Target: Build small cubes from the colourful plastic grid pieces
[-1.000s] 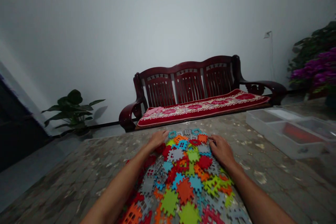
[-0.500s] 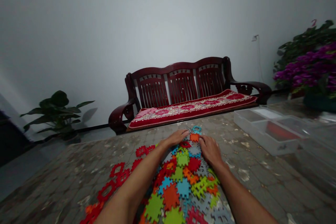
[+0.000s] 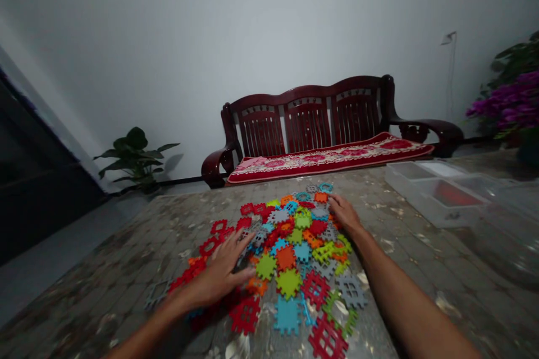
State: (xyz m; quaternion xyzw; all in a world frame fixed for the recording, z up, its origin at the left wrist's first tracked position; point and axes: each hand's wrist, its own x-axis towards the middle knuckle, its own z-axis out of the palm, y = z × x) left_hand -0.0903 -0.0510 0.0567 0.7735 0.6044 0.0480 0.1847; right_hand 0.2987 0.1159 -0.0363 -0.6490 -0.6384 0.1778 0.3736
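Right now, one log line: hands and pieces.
left hand: fingers spread over pieces; right hand: beside orange piece; pieces: loose, multicolored, on table; plastic box: right of pieces

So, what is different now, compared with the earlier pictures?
The left hand has moved from the far end of the toothed plastic pieces back toward the person and leftward, now spread over their left side. The right hand stays by their far right edge; the translucent plastic box and wooden bench are where they were.

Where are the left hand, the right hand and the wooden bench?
Left hand [image 3: 219, 272], head view: back of the hand.
Right hand [image 3: 346, 216], head view: back of the hand.
Wooden bench [image 3: 309, 125], head view: middle backrest panel.
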